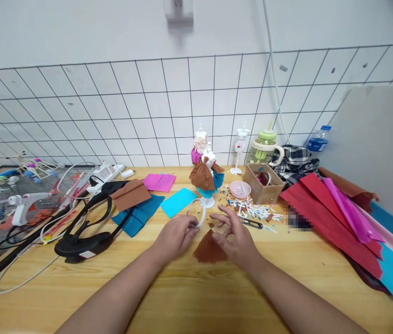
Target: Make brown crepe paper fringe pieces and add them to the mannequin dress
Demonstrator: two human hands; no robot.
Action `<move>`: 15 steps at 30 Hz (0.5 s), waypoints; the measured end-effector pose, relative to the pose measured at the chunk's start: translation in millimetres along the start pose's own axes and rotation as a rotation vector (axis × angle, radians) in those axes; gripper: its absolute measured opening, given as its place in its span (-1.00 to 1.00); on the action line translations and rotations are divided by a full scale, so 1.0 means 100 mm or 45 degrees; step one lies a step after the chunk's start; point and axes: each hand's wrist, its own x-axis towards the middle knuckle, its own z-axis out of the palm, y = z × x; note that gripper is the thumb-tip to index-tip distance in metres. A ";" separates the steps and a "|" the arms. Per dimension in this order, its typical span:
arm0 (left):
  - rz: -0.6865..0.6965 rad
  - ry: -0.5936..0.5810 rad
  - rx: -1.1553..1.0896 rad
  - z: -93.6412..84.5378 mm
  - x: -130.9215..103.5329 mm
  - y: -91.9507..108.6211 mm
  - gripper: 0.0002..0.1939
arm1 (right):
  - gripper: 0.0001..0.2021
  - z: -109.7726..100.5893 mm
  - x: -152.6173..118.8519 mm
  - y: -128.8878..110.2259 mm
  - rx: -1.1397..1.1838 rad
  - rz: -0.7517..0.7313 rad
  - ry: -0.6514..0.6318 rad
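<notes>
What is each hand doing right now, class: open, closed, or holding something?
Left hand: fingers curled, pinching the tip of the brown pleated paper fan.
Right hand: fingers spread open, resting on the fan's right edge, not gripping.

Pleated paper fan (209, 249) lies on the desk (189, 297) at frame centre, between left hand (176, 235) and right hand (237, 237); small mannequin stand (206, 178) just behind it. Cardboard box (263, 183) and lidded cup (265, 147) upper right of centre, paper sheets (335, 213) stacked at right. Glue gun (25, 204) far left, folded papers (140, 204) left of centre.
</notes>
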 end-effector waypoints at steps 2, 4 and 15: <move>0.107 -0.043 -0.040 0.10 -0.02 0.10 -0.86 | -0.45 0.05 -0.04 -0.05 0.038 -0.032 0.000; 0.140 -0.104 -0.100 0.17 -0.03 0.16 -0.83 | -0.58 0.06 -0.05 -0.06 0.008 -0.020 0.013; 0.254 -0.236 -0.067 0.19 0.00 0.12 -0.68 | -0.74 -0.04 -0.05 0.01 -0.126 0.016 0.019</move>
